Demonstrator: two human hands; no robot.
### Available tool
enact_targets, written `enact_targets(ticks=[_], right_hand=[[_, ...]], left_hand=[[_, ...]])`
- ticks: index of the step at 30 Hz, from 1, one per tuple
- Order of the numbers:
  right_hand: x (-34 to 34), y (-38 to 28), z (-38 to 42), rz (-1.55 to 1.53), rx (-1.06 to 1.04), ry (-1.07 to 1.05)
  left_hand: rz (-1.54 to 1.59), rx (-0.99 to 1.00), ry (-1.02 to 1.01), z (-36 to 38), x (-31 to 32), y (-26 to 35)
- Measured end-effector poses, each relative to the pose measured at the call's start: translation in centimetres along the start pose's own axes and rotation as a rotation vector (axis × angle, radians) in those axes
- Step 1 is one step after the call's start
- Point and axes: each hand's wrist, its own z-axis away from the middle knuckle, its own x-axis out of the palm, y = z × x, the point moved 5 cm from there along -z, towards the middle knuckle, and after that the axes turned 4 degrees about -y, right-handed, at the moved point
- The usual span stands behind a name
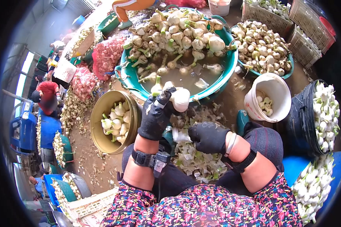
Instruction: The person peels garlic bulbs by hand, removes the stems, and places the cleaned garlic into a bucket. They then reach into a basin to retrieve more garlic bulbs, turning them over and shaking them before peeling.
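Observation:
My left hand, in a dark glove, is closed around a white garlic bulb with a short green stem, over the near rim of a teal tub. Unpeeled garlic bulbs are heaped in that tub, some lying in murky water. My right hand, gloved too, is curled shut lower down, apart from the bulb. Pale garlic skin shows right at its fingertips; what the fingers grip is hidden. Below, between my knees, lies a pile of peelings.
On the left stands a tan bucket of cleaned garlic; on the right, a white bucket holding a few pieces. Farther right are a black container of white garlic and a full basin. Red mesh sacks and other people occupy the background.

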Motion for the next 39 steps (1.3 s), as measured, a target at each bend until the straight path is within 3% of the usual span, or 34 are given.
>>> enact_targets(ticks=[1, 2, 4, 5, 6, 7, 8, 10, 11, 12, 15, 19, 20, 21, 22, 24, 26, 27, 30, 31, 32, 34, 36, 37, 38, 39], right_hand=[[-0.1, 0.3, -0.1, 0.001, -0.001, 0.004], [-0.4, 0.9, 0.0, -0.001, 0.032, 0.069], [-1.1, 1.4, 0.3, -0.001, 0.066, 0.137], [-1.2, 1.5, 0.4, -0.01, 0.1, 0.069], [-1.3, 1.6, 0.7, -0.021, 0.134, 0.002], [-1.7, 1.7, 0.8, 0.021, 0.152, 0.037], [-1.9, 1.7, 0.9, 0.018, 0.151, 0.041], [-3.3, 2.1, 1.2, -0.031, 0.225, 0.221], [-3.9, 2.4, 1.3, -0.07, 0.229, 0.304], [-4.2, 2.4, 1.3, -0.078, 0.225, 0.308], [-5.8, 2.1, 1.3, -0.146, 0.154, 0.501], [-6.4, 1.8, 1.6, -0.205, 0.137, 0.597], [-6.4, 1.7, 1.8, -0.177, 0.124, 0.618], [-6.6, 1.7, 2.0, -0.147, 0.11, 0.64], [-6.7, 1.9, 2.1, -0.143, 0.11, 0.65], [-6.8, 2.6, 2.1, -0.116, 0.174, 0.614], [-7.2, 2.6, 2.4, -0.123, 0.18, 0.665], [-7.5, 2.7, 2.5, -0.147, 0.185, 0.669], [-7.6, 3.2, 2.3, -0.196, 0.181, 0.667], [-7.5, 3.2, 2.1, -0.212, 0.167, 0.664], [-7.3, 3.0, 1.9, -0.221, 0.167, 0.66], [-7.3, 2.1, 1.8, -0.34, 0.123, 0.829], [-5.4, 2.8, 0.0, -0.455, 0.054, 0.808], [-4.8, 2.6, -0.8, -0.564, -0.042, 0.829], [-4.3, 2.4, -1.1, -0.672, -0.136, 0.852], [-4.6, 1.5, -0.5, -0.349, -0.064, 0.876]], left_hand=[[0.81, -0.55, 0.055, 0.7, 0.7, -1.5], [0.812, -0.55, 0.054, 0.9, 0.6, -1.7], [-0.089, 0.043, -0.005, 0.7, -1.0, 0.1], [0.461, -0.386, 0.083, 1.6, -1.1, -4.1], [0.003, -0.04, 0.077, 1.1, -3.5, -2.0], [-0.05, -0.135, 0.139, 1.3, -6.2, -2.4], [0.329, -0.317, 0.266, 2.0, -9.6, -4.9], [0.072, -0.229, 0.317, 3.1, -15.2, -6.4], [-0.173, -0.456, 0.243, 4.0, -17.2, -7.6], [-0.294, -0.48, 0.146, 3.5, -17.7, -6.9], [-0.286, -0.041, -0.166, -0.7, -14.1, -3.5], [-0.278, -0.004, -0.465, -6.0, -2.5, -5.9], [-0.424, 0.036, -0.652, -6.8, 0.1, -8.4], [-0.623, -0.163, -0.884, -7.6, 2.3, -9.1], [-0.642, -0.089, -0.938, -8.1, 3.9, -10.1], [-0.824, -0.171, -0.997, -8.2, 6.0, -11.0], [-1.05, -0.109, -1.15, -7.8, 7.8, -12.8], [-1.027, 0.029, -1.076, -7.4, 8.3, -14.6], [-0.65, -0.004, -1.122, -7.9, 6.9, -16.1], [-0.285, -0.142, -0.817, -8.3, 4.6, -14.1], [0.319, -0.337, -0.554, -7.3, 4.1, -19.4], [0.42, -0.479, -0.455, -6.2, 1.0, -7.9], [0.543, -0.412, -0.438, -3.1, 1.3, -7.0], [-0.005, 0.203, -0.424, -2.6, 1.0, -3.1], [0.0, 0.145, -0.408, -1.8, 1.4, -2.0], [0.271, -0.094, -0.293, -0.8, 1.9, -1.9]])
